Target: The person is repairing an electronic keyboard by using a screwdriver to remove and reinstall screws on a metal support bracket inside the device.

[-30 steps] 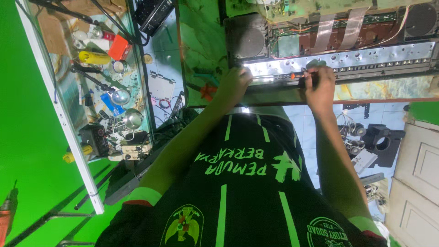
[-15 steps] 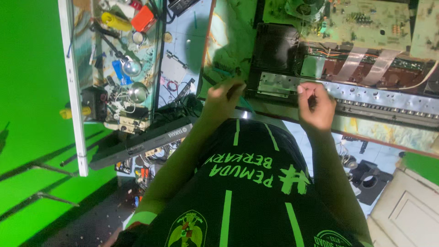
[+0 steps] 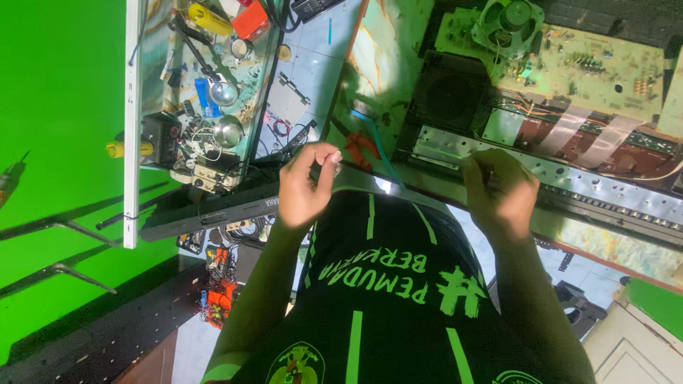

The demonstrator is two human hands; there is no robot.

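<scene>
our left hand (image 3: 307,186) is up over the table edge, fingers curled, thumb and finger pinched on something too small to see; our right hand (image 3: 500,192) is curled over the long silver metal strip (image 3: 569,174); we cannot tell its hold.

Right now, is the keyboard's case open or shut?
Open: circuit board, speaker and ribbon cables lie exposed.

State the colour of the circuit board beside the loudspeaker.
Pale green circuit board, beside the loudspeaker; head view.
</scene>
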